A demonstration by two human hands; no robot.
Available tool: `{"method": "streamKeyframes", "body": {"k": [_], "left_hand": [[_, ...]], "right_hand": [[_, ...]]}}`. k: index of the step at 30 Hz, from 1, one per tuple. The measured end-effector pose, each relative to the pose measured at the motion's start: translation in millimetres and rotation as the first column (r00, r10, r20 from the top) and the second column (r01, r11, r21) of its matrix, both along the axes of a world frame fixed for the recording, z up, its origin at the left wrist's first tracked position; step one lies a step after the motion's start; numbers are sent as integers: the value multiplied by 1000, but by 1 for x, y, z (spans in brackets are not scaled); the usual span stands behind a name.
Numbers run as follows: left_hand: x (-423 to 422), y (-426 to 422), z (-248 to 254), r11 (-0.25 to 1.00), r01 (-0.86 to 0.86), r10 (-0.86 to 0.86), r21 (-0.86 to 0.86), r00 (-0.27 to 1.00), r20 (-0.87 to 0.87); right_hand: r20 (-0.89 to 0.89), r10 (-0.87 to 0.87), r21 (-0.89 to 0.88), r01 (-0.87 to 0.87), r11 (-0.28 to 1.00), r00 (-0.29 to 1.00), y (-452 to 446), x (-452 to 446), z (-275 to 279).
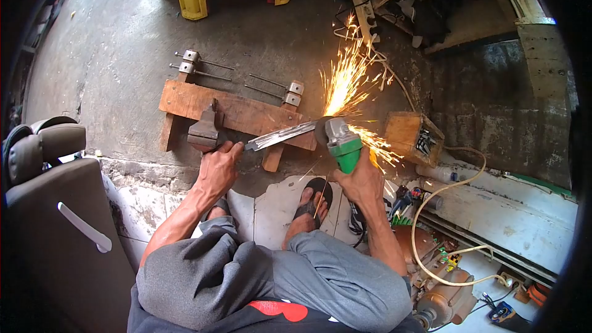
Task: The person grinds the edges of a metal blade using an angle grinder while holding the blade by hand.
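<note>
Metal blade [283,135] over wooden bench's [240,108] right part. Left hand [220,163] in front of bench, fingers curled by blade's end; cannot tell if pinching. Right hand [364,183], right of bench, wraps fingers around green angle grinder [346,153]; sparks [344,89] fly.

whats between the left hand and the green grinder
In the head view, the metal strip lies there, with part of the wooden bench behind it.

The floor [105,74] left of the bench [253,111] leaves room to pass, while on its right the grinder [346,153], its sparks [343,89] and the box [401,135] block the way.
</note>
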State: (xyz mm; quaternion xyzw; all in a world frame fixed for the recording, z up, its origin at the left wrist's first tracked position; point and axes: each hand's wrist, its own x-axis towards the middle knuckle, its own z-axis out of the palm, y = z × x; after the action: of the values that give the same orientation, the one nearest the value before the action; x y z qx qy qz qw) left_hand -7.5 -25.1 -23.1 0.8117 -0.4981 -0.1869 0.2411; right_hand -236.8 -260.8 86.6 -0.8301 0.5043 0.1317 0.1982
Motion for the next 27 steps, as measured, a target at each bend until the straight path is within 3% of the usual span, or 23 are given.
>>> {"method": "streamKeyframes", "body": {"k": [3,8,10,14,18,27], "left_hand": [[-1,-1,6,1000,-3,3,14,1000,-13],[0,0,6,1000,7,-7,-27,1000,13],[-1,-1,7,999,19,-18,-47,999,29],[-4,2,12,1000,6,-8,31,998,63],[-3,7,12,1000,15,-14,-6,996,88],[-4,10,15,1000,13,-16,25,993,113]], "right_hand": [[6,2,-49,-2,999,1000,-8,0,1],[-81,48,28,-46,999,996,14,14,18],[-43,154,142,-146,979,987,33,22,21],[85,308,96,-316,944,947,51,17,3],[43,228,199,-232,952,973,43,22,15],[13,81,43,-81,996,997,9,3,2]]}}
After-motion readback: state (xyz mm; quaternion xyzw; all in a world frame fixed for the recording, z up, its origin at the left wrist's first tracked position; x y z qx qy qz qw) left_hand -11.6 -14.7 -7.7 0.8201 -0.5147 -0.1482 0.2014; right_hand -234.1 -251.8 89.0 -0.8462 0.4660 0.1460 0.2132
